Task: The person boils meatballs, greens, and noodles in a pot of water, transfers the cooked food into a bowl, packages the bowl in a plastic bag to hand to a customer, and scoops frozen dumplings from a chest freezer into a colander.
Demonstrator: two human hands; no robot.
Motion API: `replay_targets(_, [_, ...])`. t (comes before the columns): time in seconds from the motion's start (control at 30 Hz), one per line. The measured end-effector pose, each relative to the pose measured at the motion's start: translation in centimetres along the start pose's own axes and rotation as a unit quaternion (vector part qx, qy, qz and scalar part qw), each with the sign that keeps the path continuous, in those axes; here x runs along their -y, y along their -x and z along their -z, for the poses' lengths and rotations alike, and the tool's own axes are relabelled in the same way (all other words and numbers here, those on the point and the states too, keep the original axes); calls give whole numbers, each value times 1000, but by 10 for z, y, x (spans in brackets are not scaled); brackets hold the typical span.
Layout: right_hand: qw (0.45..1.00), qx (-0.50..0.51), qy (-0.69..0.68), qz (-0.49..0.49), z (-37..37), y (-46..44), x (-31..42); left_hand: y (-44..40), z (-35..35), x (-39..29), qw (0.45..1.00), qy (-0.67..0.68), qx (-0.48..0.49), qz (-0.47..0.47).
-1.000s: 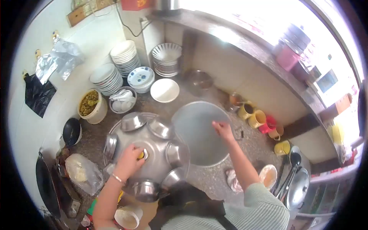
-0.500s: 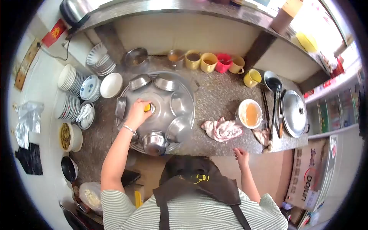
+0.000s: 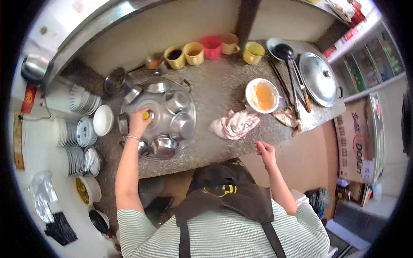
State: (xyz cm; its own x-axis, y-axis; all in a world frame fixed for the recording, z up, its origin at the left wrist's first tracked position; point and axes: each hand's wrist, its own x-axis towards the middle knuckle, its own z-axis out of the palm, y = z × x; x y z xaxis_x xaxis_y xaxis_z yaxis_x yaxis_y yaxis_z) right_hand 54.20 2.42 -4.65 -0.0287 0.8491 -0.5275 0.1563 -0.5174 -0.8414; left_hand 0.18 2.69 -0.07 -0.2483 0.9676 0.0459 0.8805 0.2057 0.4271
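My left hand (image 3: 140, 121) is closed round the yellow-marked knob (image 3: 146, 115) at the centre of a large round metal lid (image 3: 158, 112). Several small metal bowls (image 3: 177, 101) stand in a ring on the lid. My right hand (image 3: 266, 151) hangs just off the counter's front edge, its fingers curled in with nothing visible in them. Nearest to it on the counter lies a crumpled pink and white cloth (image 3: 234, 124). Behind the cloth is a white bowl (image 3: 262, 96) of orange-brown liquid.
Cups, among them a red cup (image 3: 211, 47), line the back wall. A ladle (image 3: 284, 51) and a lidded pan (image 3: 318, 79) are at the right. Stacked plates (image 3: 65, 132) and a tub of greens (image 3: 88, 190) stand at the left. A carton (image 3: 355, 146) is beyond the counter.
The view has turned to the right. The lid, with my left hand on its knob, now covers the place where the large open pot stood. My right hand has moved from over the pot to the counter's front edge.
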Motion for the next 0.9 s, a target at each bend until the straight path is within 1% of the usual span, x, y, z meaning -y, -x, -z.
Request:
replay_targets(0.03, [998,23,-50,-12,1,1,7,-2,-3,1,1000,-13,8,10])
replay_targets(0.07, [985,59,-158,-35,3,2,13,-5,-9,7,1000,-15,2,-5])
replay_targets(0.1, [958,94,-265,-52,3,2,21,-6,-11,8,1000,-14,0,10])
replay_targets(0.13, [933,124,-333,-57,3,3,33,-8,-12,6,999,-33,11,18])
replay_targets(0.17, [902,154,-399,-57,3,6,45,-9,-13,7,1000,-25,13,14])
replay_targets(0.2, [904,135,-403,-53,2,9,57,-10,-17,13,1000,-23,17,8])
replay_targets(0.27, [857,180,-480,-54,1,15,76,-11,-20,14,998,-48,22,24])
replay_targets(0.3, [858,169,-483,-46,1,16,79,-11,-20,12,999,-43,25,11])
replay_targets(0.37, [850,193,-490,-32,2,20,82,-10,-18,10,998,-51,24,26])
replay_targets(0.47, [860,194,-471,-10,10,20,66,-10,-19,13,999,-31,9,-12])
replay_targets(0.5, [864,173,-473,-7,15,22,62,-9,-18,11,998,-57,24,4])
replay_targets(0.53, [864,165,-476,1,22,22,58,-8,-20,12,998,-53,25,-8])
replay_targets(0.6, [944,35,-328,15,37,20,40,-8,-23,16,999,-24,22,3])
replay_targets(0.63, [942,26,-333,20,46,13,27,-9,-23,16,999,-22,24,-8])
replay_targets(0.67, [973,-64,-222,18,57,2,15,-9,-22,18,999,-26,33,-6])
replay_targets(0.7, [983,-151,-104,13,71,-11,-1,-5,-20,18,999,-30,41,-2])
replay_targets(0.73, [982,-155,-103,13,89,-31,-22,0,-20,15,999,-27,43,-5])
replay_targets(0.77, [964,-238,68,97,110,-58,-46,5,-18,9,999,-9,-4,40])
replay_targets(0.8, [903,-312,237,178,130,-78,-61,11,-17,0,995,11,-53,85])
replay_targets(0.83, [900,-315,238,183,147,-92,-63,19,-12,-10,995,16,-58,83])
replay_targets(0.9, [831,-456,269,171,174,-124,-62,42,-1,-31,985,96,-132,50])
